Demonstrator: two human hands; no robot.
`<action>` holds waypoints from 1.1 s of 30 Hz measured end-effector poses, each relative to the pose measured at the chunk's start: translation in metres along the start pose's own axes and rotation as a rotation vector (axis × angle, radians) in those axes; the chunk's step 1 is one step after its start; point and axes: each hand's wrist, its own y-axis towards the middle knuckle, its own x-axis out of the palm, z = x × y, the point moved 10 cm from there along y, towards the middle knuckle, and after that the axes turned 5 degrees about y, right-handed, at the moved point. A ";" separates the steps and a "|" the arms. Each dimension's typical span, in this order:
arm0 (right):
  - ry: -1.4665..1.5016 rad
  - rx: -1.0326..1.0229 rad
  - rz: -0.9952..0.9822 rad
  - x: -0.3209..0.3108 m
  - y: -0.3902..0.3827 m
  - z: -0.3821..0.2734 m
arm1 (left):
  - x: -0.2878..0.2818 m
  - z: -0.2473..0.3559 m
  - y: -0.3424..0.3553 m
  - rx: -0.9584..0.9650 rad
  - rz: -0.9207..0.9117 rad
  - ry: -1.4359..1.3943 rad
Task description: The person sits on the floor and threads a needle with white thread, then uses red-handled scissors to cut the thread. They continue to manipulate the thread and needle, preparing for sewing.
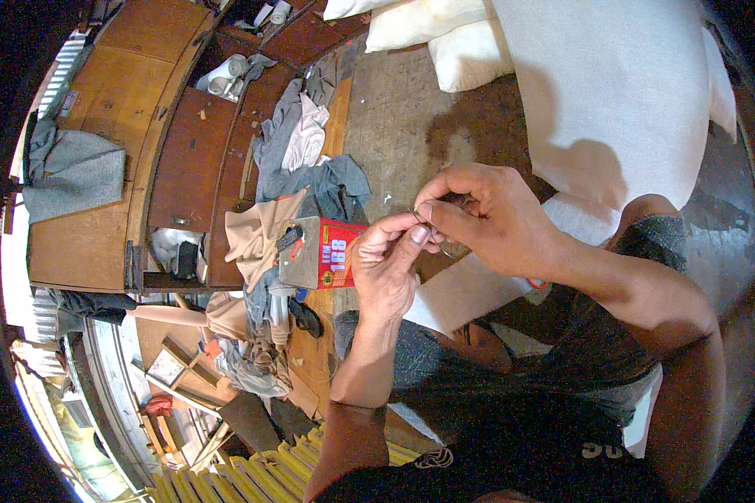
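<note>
My left hand [386,264] and my right hand [499,218] meet in front of me, thumbs and fingertips pinched close together. Between them is something small and thin, mostly hidden by the fingers. A fine, curved, wire-like sliver [449,251] shows just below the fingertips; its kind is unclear. Beyond my left wrist stands a red tin [340,256] with a grey lid, and a small dark and red object [290,240] lies on that lid. Pale cloth [470,289] spreads below my right hand. Beside my right forearm shows an orange-red loop [538,283], partly hidden.
A large pale fabric-covered piece [612,92] fills the upper right, with white cushions [470,54] beside it. Grey and beige cloths [264,222] are heaped along a brown wooden cabinet [184,155]. Yellow slats [252,478] and wood scraps [189,369] lie lower left.
</note>
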 end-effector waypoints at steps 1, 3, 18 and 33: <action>0.018 -0.004 0.006 0.001 0.000 0.001 | -0.001 0.000 -0.001 0.000 0.004 0.004; 0.019 0.009 0.002 0.000 0.001 0.004 | 0.000 0.004 -0.001 0.025 0.002 0.067; -0.011 0.138 -0.060 0.003 0.001 0.011 | -0.004 0.008 -0.007 0.011 0.056 0.207; 0.061 0.098 -0.053 0.002 0.001 0.007 | -0.005 0.003 -0.005 -0.021 0.055 0.171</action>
